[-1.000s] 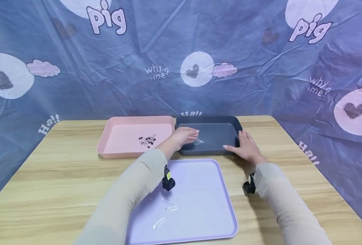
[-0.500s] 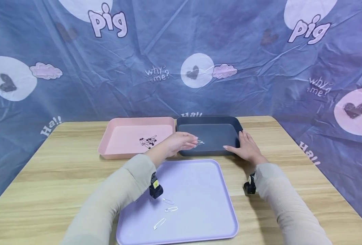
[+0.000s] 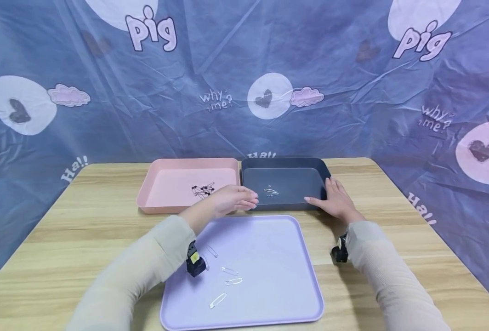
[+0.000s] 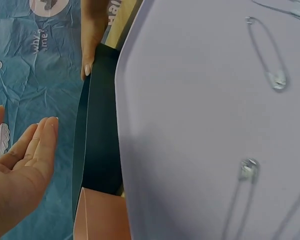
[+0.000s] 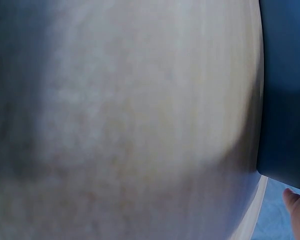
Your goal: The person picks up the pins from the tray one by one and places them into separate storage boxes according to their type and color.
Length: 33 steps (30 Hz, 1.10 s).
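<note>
My left hand (image 3: 237,198) is over the near left corner of the dark blue tray (image 3: 294,177), fingers extended and holding nothing. In the left wrist view its fingers (image 4: 42,145) are straight, with the palm bare. Several silver safety pins (image 3: 271,191) lie inside the dark tray, just right of the left fingertips. At that tray's near right corner rests my right hand (image 3: 336,200), fingers along the right rim and thumb at the front edge. Nearer to me, the lavender tray (image 3: 277,276) bears several more silver safety pins (image 3: 234,281), one of them a loose pin (image 4: 267,55) in the left wrist view.
A pink tray (image 3: 174,186) with several black safety pins (image 3: 203,189) stands left of the dark tray, side by side. All the trays are on a wooden table (image 3: 83,234). A blue printed cloth (image 3: 331,55) hangs behind the table.
My left hand has drawn back left and toward me, away from the pins in the dark tray, and its fingers have come off them. The right hand stays at the tray's corner.
</note>
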### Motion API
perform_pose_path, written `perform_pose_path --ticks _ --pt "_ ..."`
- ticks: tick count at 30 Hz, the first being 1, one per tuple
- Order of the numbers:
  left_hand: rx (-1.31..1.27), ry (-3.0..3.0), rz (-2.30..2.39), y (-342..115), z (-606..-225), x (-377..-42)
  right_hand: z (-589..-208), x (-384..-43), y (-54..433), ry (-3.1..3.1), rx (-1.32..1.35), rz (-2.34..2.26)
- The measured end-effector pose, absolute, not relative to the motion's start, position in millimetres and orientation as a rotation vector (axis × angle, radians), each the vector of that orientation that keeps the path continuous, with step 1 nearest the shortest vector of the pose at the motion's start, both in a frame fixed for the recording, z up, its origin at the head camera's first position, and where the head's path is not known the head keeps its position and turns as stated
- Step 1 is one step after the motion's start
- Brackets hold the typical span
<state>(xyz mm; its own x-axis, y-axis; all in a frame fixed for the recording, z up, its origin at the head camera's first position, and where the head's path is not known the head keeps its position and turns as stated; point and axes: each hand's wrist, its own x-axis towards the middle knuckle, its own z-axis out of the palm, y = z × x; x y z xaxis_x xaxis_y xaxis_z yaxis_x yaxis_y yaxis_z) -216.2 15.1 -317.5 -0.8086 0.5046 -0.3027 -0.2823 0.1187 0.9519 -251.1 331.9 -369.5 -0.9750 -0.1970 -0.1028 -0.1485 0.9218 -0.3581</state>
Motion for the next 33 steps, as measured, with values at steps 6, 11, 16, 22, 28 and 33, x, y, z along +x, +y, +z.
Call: perform_pose_path --ticks 6,11,16,22,28,33 --pt "0.265 1.79 1.743 3 -319 -206 -368 -250 333 2.939 -0.272 -0.537" --pt "0.317 1.777 1.743 -9 -322 -199 -368 -251 333 2.946 -0.276 -0.532" --pt "0.306 1.77 1.747 -22 -326 -194 -367 -252 332 2.944 -0.274 -0.534" --pt "0.289 1.797 1.742 -33 -330 -189 -365 -253 331 2.948 -0.279 -0.54" --pt "0.276 1.824 1.734 -42 -335 -185 -368 -251 332 2.958 -0.28 -0.53" --pt "0.268 1.845 1.703 -47 -340 -179 -370 -250 331 2.96 -0.28 -0.531"
